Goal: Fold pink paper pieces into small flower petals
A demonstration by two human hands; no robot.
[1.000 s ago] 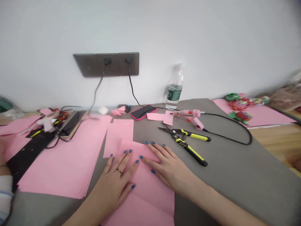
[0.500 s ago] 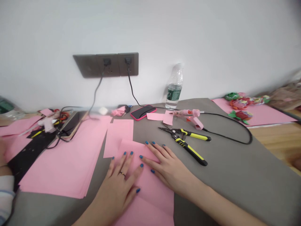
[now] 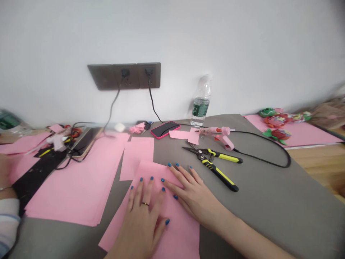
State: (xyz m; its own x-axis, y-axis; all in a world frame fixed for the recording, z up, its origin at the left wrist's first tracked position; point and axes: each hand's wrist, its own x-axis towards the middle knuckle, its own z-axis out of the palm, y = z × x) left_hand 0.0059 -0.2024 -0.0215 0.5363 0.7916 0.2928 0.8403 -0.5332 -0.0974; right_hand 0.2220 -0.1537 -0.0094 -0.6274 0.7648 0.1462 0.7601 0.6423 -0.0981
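Both my hands lie flat on a folded pink paper sheet [image 3: 180,230] at the near middle of the grey table [image 3: 269,201]. My left hand [image 3: 144,216] has its fingers spread on the sheet's left half and wears a ring. My right hand [image 3: 190,190] presses the sheet's far right corner with fingers stretched out. Neither hand holds anything. Yellow-handled pliers [image 3: 215,163] lie just right of my right hand.
A large stack of pink paper [image 3: 78,180] lies left, smaller pink pieces [image 3: 138,154] behind the sheet. A pink glue gun [image 3: 221,135] with black cord, a phone [image 3: 165,129], a water bottle [image 3: 201,102] and wall sockets [image 3: 126,75] stand behind. Paper flowers [image 3: 277,124] far right. Another person's arm [image 3: 5,201] at the left edge.
My left hand has slid to the right and nearer along the pink sheet, flattening it. My right hand has stayed at the far corner.
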